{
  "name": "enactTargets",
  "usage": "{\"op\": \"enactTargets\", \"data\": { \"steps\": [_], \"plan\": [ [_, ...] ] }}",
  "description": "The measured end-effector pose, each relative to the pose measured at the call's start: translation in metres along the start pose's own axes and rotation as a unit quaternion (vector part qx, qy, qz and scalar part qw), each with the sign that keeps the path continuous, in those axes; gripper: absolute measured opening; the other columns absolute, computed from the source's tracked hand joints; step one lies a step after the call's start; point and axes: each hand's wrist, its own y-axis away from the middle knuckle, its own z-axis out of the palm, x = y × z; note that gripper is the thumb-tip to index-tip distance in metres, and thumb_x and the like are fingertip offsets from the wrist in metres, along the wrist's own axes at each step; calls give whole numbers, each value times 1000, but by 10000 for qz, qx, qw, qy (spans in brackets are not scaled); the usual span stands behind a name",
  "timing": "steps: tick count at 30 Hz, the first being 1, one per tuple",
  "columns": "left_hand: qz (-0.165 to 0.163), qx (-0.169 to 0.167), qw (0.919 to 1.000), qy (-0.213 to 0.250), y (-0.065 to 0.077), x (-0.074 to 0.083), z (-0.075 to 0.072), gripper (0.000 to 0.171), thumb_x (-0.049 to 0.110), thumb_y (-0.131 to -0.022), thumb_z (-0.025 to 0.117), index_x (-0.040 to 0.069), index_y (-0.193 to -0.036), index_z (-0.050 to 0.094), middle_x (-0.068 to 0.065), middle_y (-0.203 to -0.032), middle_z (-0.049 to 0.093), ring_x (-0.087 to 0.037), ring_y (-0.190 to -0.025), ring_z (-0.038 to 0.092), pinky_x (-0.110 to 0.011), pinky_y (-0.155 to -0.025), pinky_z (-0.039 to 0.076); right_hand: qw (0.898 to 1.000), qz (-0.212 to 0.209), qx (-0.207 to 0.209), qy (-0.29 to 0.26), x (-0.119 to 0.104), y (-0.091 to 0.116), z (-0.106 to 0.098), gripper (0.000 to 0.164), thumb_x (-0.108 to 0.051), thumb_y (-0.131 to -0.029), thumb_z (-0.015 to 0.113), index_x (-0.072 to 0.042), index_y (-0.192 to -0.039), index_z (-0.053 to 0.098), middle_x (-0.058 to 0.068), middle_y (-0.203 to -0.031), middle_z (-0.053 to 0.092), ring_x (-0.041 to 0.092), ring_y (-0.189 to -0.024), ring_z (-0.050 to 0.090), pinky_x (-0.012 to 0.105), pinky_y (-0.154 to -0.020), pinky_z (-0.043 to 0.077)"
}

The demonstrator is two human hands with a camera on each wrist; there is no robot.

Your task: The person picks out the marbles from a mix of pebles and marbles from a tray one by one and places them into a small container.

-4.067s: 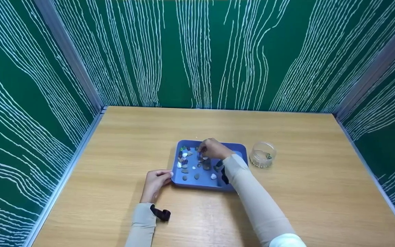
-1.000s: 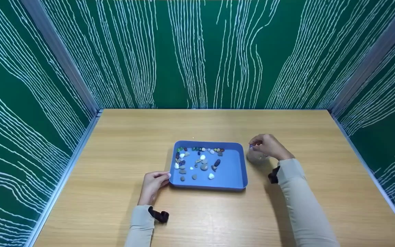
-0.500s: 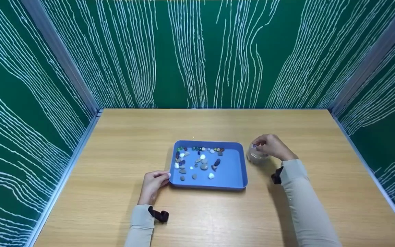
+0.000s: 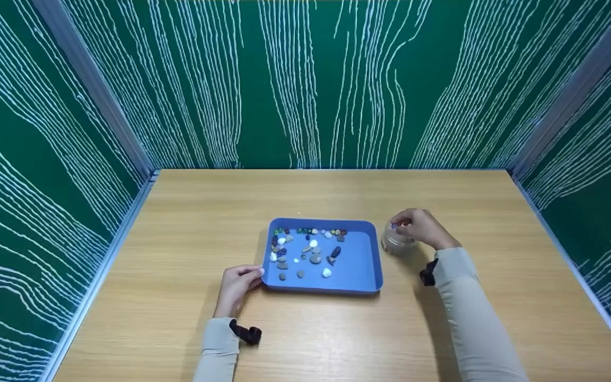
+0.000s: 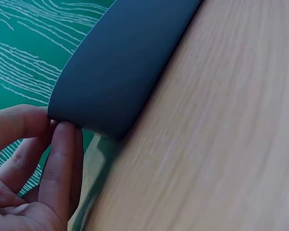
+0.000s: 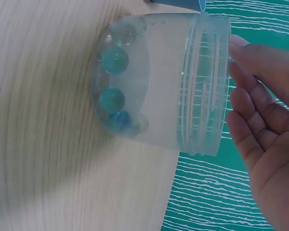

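My left hand point(image 4: 235, 286) pinches the near left corner of a blue tray point(image 4: 358, 262) between thumb and fingers. The left wrist view shows the thumb point(image 5: 57, 163) and fingertips at that corner of the tray wall point(image 5: 120, 62). My right hand point(image 4: 421, 227) has its fingers bent at the mouth of a clear plastic jar point(image 4: 396, 245). In the right wrist view, the fingertips point(image 6: 238, 98) are at the rim of the upright jar point(image 6: 168, 86). A purplish spot shows at the fingertips in the head view; whether it is a held piece is unclear. Green marbles point(image 6: 114, 60) and a blue marble point(image 6: 119, 120) lie at the jar's bottom.
Several pebbles point(image 4: 315, 258), white stones point(image 4: 326, 272) and small coloured pieces point(image 4: 305, 231) lie in the tray, mostly left and along the far edge. The wooden table point(image 4: 311, 339) is bounded by green walls point(image 4: 337, 85) with white lines.
My right hand has moved from over the tray to the jar on its right, then shifted slightly right and stayed. A row of small pieces shows along the tray's far edge. Left hand unchanged.
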Motion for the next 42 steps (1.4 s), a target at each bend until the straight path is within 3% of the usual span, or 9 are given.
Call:
{"op": "enactTargets", "data": {
  "steps": [25,31,42],
  "plan": [
    [-56,72,9998,149,-1,-2,0,27,-5,-82,67,-17,-105,64,-9,-90,70,-10,-79,65,-27,-77,59,9998,188,-8,-60,-1,1,0,26,-1,-92,56,-5,-114,69,16,-112,64,26,-95,58,29,-75,55],
    [25,81,9999,141,-2,-3,1,26,-5,-82,67,-18,-104,64,-12,-94,71,-10,-80,66,-26,-77,59,10000,-19,74,-17,-3,1,0,24,-1,-92,57,-2,-113,69,18,-109,65,26,-92,58,26,-72,53],
    [-41,-46,9999,102,0,0,-1,30,-3,-83,67,-17,-108,63,-18,-103,70,-9,-82,65,-26,-79,59,10000,38,34,-50,-13,-5,7,25,-7,-93,57,-5,-116,67,16,-114,65,28,-98,59,41,-85,55]
  ]
}}
